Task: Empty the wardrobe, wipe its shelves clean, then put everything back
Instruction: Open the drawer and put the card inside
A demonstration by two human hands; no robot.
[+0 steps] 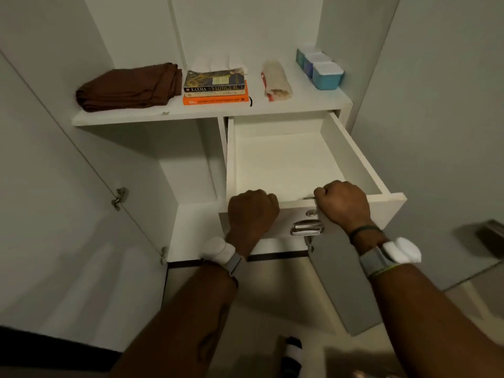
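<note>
In the head view, both hands sit at the centre of the frame on the front panel of the pulled-out drawer (351,148). The left hand (252,211) has its fingers curled tight over the panel's top edge near its left end, knuckles up. The right hand (342,205) grips the same edge further right, above the metal handle (306,227), fingers hooked into the drawer. Both forearms reach up from the bottom of the frame, each with a wristband.

The drawer sticks out of the wardrobe (136,28) right of centre, just under the shelf (207,113). Across the upper frame, left to right, the shelf holds a folded brown cloth (131,87), a stack of books (215,87), a rolled pale cloth (275,83) and blue tubs (321,69).
</note>
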